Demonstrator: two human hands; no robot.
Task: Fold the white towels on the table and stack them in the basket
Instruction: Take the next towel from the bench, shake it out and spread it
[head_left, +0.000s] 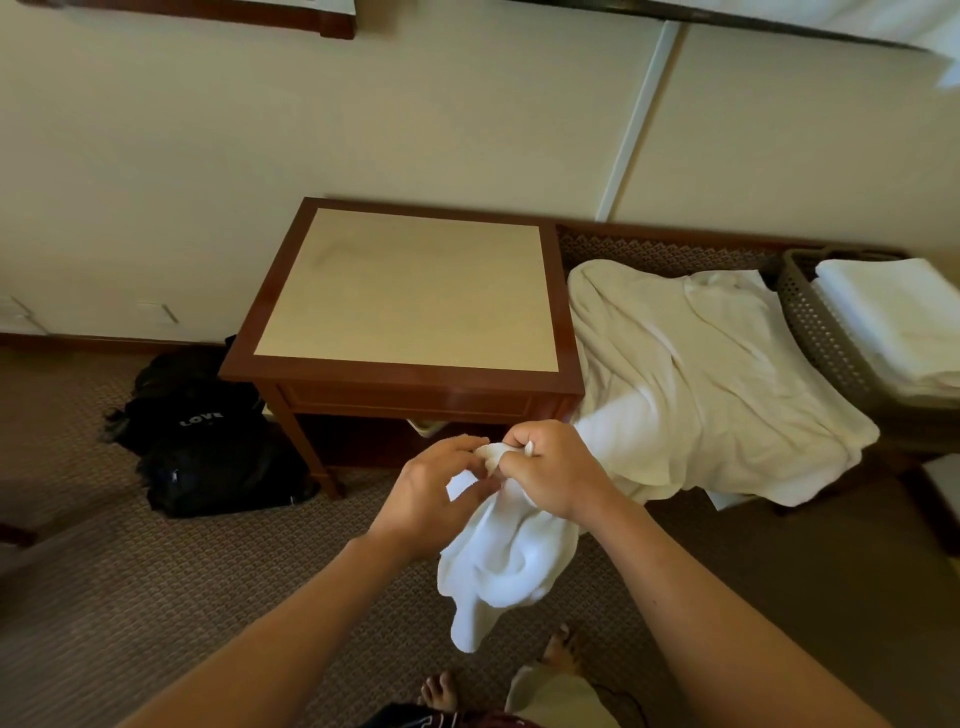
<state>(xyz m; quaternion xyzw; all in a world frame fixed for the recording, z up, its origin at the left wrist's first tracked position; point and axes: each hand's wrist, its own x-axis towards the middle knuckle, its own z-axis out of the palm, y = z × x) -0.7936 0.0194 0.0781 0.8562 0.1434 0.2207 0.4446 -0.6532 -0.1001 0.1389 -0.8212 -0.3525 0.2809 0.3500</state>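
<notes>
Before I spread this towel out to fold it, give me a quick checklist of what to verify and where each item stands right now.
1. Right hand grips the small white towel at its top: ok.
2. Left hand holds a corner: cannot tell, its fingers touch the same bunched top.
3. Towel hangs free, not on the carpet: ok.
4. Wooden table top is free for folding: ok.
5. Basket has room for more: cannot tell, folded towels already rise above its rim.
6. Unfolded towel pile beside the table is out of the way: ok.
</notes>
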